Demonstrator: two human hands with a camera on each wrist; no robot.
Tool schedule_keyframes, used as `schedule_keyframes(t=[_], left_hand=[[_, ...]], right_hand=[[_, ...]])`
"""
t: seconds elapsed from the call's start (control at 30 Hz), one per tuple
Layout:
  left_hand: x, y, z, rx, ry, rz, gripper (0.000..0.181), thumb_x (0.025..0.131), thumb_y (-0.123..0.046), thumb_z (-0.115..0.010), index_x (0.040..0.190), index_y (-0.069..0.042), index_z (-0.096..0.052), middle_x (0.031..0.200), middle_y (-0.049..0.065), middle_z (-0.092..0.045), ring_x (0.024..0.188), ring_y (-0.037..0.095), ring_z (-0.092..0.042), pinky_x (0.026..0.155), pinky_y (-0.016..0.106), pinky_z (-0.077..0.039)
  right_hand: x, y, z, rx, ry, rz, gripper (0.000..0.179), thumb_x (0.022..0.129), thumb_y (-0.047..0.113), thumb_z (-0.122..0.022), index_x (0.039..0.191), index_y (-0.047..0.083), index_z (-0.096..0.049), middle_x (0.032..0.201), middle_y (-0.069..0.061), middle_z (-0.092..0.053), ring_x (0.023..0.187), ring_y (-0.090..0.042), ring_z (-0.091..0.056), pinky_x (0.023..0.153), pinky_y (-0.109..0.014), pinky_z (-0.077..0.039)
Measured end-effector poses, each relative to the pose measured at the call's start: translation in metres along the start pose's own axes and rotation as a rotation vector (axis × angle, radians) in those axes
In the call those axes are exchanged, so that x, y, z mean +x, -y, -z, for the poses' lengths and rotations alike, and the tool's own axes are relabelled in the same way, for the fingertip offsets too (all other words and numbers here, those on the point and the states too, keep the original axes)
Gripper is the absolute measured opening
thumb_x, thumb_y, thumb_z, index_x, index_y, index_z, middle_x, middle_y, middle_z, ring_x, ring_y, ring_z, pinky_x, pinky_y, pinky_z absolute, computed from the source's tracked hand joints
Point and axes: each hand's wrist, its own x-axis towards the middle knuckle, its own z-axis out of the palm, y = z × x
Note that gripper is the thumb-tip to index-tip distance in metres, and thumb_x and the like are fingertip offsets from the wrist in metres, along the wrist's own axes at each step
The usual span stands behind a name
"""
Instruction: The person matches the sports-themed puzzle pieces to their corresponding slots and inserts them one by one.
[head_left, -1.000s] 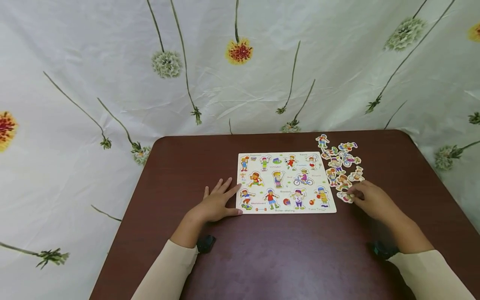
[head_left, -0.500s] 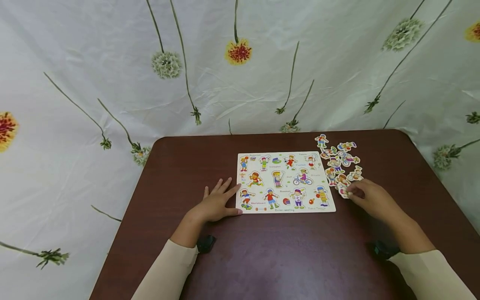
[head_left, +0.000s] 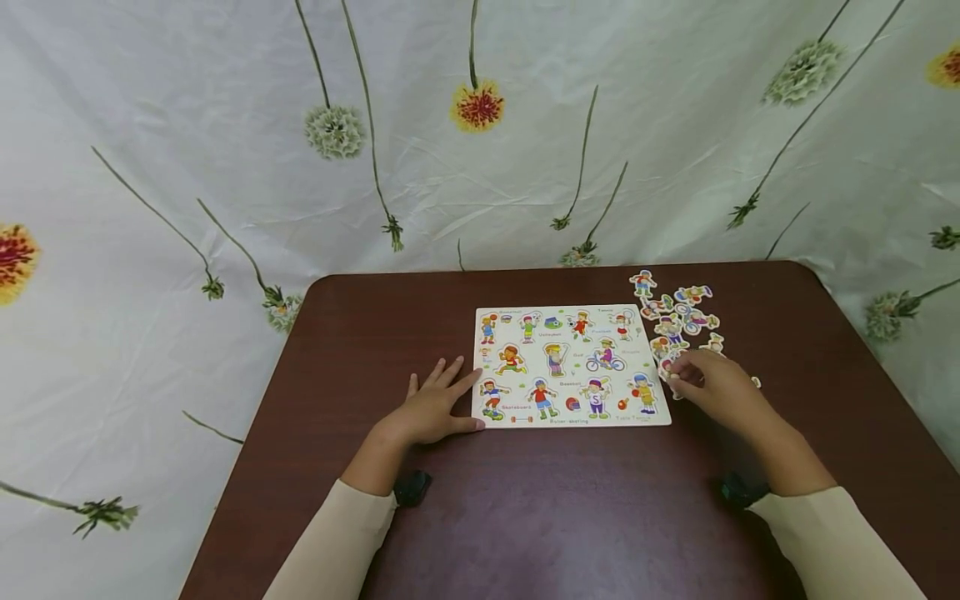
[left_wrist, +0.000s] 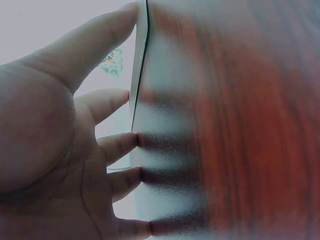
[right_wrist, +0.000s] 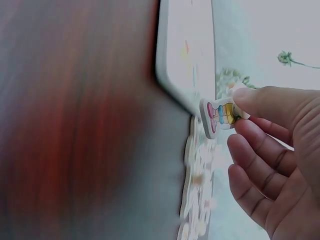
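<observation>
A white puzzle board (head_left: 624,385) printed with cartoon children at sports lies on the brown table. My left hand (head_left: 431,412) rests at its left edge, fingers spread, with thumb and index finger touching the board; the left wrist view shows the thumb (left_wrist: 100,42) against its side. At the board's right edge, my right hand (head_left: 723,392) pinches a small figure puzzle piece (right_wrist: 220,116) between thumb and index finger. Pink shoes and yellow clothing show on that piece; its upper part is hidden by the fingers. Several loose puzzle pieces (head_left: 670,327) lie clustered right beside the board.
The dark brown table (head_left: 540,508) has rounded far corners. Behind it hangs a white cloth (head_left: 525,183) with a flower print. A small dark device is strapped at each wrist, under the cream sleeves (head_left: 333,533).
My right hand has moved left toward the board with the piece it pinches, lifting it from the bottom of the cluster. My left hand has stayed still on the board's edge.
</observation>
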Motion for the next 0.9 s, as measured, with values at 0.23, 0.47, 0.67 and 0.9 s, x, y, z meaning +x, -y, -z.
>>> schedule_keyframes(t=[0.23, 0.47, 0.67, 0.9], left_hand=[[0.001, 0.002, -0.001, 0.004, -0.001, 0.004, 0.086, 0.092, -0.051, -0.070, 0.162, -0.030, -0.024, 0.172, 0.009, -0.007, 0.159, 0.038, 0.002, 0.119, 0.073, 0.004], [0.001, 0.001, -0.001, -0.003, 0.007, 0.005, 0.087, 0.092, -0.052, -0.069, 0.162, -0.031, -0.024, 0.172, 0.008, -0.006, 0.159, 0.037, 0.003, 0.120, 0.072, 0.004], [0.000, 0.000, 0.002, -0.008, 0.004, 0.004, 0.086, 0.092, -0.049, -0.070, 0.162, -0.030, -0.024, 0.172, 0.008, -0.006, 0.159, 0.037, 0.003, 0.119, 0.073, 0.004], [0.000, 0.001, 0.002, -0.009, 0.008, 0.009, 0.086, 0.091, -0.049, -0.071, 0.162, -0.030, -0.025, 0.172, 0.008, -0.007, 0.159, 0.036, 0.003, 0.120, 0.072, 0.004]], right_hand=[[0.020, 0.021, -0.015, 0.047, 0.003, -0.007, 0.011, 0.093, 0.009, -0.072, 0.100, 0.002, -0.069, 0.089, -0.010, -0.066, 0.082, -0.020, -0.060, 0.070, -0.032, -0.049], [0.040, 0.041, -0.027, 0.094, -0.006, 0.002, 0.012, 0.095, 0.013, -0.071, 0.102, 0.004, -0.069, 0.094, -0.010, -0.066, 0.086, -0.022, -0.061, 0.073, -0.035, -0.048], [0.059, 0.062, -0.037, 0.130, -0.027, -0.004, 0.012, 0.095, 0.016, -0.071, 0.102, 0.006, -0.069, 0.095, -0.010, -0.067, 0.087, -0.024, -0.062, 0.073, -0.033, -0.048], [0.080, 0.087, -0.052, 0.145, -0.006, -0.005, 0.013, 0.095, 0.020, -0.072, 0.101, 0.009, -0.069, 0.094, -0.007, -0.070, 0.089, -0.023, -0.065, 0.075, -0.034, -0.049]])
